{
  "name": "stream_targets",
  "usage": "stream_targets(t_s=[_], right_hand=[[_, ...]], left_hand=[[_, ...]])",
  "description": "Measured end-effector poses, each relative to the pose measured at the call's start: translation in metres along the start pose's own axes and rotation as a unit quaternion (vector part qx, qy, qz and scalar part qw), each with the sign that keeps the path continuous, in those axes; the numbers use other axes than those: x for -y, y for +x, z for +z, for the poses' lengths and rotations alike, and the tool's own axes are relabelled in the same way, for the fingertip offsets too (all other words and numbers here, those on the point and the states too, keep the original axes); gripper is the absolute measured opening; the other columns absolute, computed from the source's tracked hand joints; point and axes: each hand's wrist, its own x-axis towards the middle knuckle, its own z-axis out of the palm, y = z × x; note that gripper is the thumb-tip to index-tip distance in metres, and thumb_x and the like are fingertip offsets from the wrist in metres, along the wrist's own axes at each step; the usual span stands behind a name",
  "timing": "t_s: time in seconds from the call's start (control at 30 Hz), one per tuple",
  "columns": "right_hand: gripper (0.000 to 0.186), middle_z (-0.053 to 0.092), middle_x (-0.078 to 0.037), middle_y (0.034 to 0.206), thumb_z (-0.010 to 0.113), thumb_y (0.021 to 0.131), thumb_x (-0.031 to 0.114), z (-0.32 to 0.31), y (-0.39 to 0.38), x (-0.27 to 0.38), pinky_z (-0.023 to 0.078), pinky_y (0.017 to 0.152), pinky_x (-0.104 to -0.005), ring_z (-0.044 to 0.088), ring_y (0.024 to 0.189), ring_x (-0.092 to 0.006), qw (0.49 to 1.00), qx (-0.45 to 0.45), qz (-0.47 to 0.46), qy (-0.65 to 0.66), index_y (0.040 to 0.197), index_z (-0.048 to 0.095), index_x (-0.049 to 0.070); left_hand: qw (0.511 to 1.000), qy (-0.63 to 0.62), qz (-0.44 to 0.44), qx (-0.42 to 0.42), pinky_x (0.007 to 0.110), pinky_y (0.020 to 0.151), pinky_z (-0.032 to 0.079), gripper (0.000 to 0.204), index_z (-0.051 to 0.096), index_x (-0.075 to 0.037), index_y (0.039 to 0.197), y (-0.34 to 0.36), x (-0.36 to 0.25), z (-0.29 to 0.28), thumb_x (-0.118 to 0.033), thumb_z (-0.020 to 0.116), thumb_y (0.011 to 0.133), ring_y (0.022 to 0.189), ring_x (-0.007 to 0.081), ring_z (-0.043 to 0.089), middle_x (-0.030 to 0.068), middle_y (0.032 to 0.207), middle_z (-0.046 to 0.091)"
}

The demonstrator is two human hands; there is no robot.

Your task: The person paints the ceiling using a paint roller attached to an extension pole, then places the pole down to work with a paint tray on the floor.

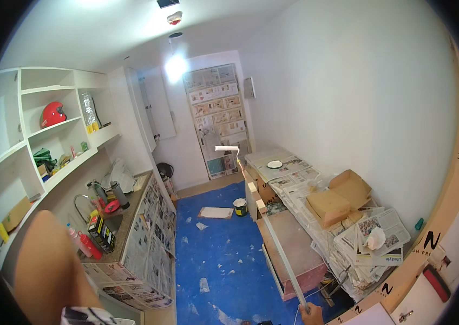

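My right hand (310,314), at the lower edge, is closed round the near end of a long-handled paint roller (279,246). Its pale pole runs away from me over the blue floor sheet to a wooden-looking extension. At the far end, the white roller sleeve (226,148) is raised in front of a newspaper-covered door (220,116). A bent bare arm, my left (48,265), fills the lower left with a patterned sleeve below it; its hand is out of the picture. Beyond the roller's pole, a paint bucket (240,207) stands on the floor beside a flat white board (216,213).
Blue sheeting (213,254) with white scraps covers the floor. At left, a counter (132,208) holds bottles and a black-and-yellow can (101,233); shelves above hold a red helmet (53,115). Along the right wall, a newspaper-covered surface (294,176) bears an open cardboard box (329,206).
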Motion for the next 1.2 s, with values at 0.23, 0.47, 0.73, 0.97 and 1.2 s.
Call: stream_targets(t_s=[0.23,0.47,0.73,0.97,1.2], right_hand=[[0.032,0.061,-0.022,0.069,0.058,0.09,0.032,-0.013,0.023,0.022,0.043,0.056,-0.0451,0.06,0.065,-0.0391,0.999,0.003,-0.047,-0.013,0.082,0.064,0.002],[0.028,0.061,-0.022,0.068,0.061,0.089,0.028,-0.019,0.051,0.048,0.042,0.052,-0.0414,0.06,0.06,-0.0334,0.997,0.0,-0.073,0.016,0.096,0.062,0.001],[0.035,0.058,-0.021,0.061,0.063,0.088,0.033,-0.039,0.083,0.148,0.045,0.053,-0.0433,0.06,0.057,-0.0388,0.989,-0.051,-0.125,0.059,0.081,0.056,-0.001],[0.043,0.06,-0.021,0.067,0.061,0.09,0.022,-0.1,0.035,0.193,0.045,0.054,-0.0406,0.06,0.059,-0.0346,0.971,-0.041,-0.207,0.112,0.126,0.051,0.001],[0.056,0.054,-0.016,0.068,0.059,0.09,0.013,-0.074,-0.071,0.085,0.04,0.051,-0.0374,0.046,0.052,-0.0259,0.957,-0.125,-0.255,0.052,0.142,0.038,0.01]], left_hand=[[0.968,-0.052,0.037,-0.242,0.034,0.089,0.046,0.025,0.059,-0.002,0.113,0.003,-0.046,-0.008,-0.016,0.055,0.092,0.104,0.0213,0.057,0.0126,0.114,0.058],[0.747,-0.193,-0.629,0.1,0.033,0.092,0.045,0.033,0.056,-0.002,0.12,-0.241,-0.068,0.191,-0.021,0.059,0.093,0.109,0.0214,0.055,0.013,0.12,0.056],[0.47,-0.505,-0.722,0.043,0.027,0.049,0.043,0.05,0.035,-0.006,0.133,-0.236,-0.078,0.317,-0.036,0.053,0.097,0.061,0.0143,0.052,0.0071,0.085,0.053],[0.482,-0.571,-0.659,-0.083,0.025,0.038,0.027,0.037,0.044,-0.004,0.113,-0.125,-0.008,0.341,-0.039,0.038,0.102,0.042,0.0087,0.027,-0.0024,0.059,0.027],[0.469,-0.644,-0.602,-0.046,0.024,0.042,0.031,0.038,0.045,0.0,0.115,-0.069,0.077,0.352,-0.034,0.03,0.104,0.048,0.0088,0.03,-0.0019,0.062,0.03]])
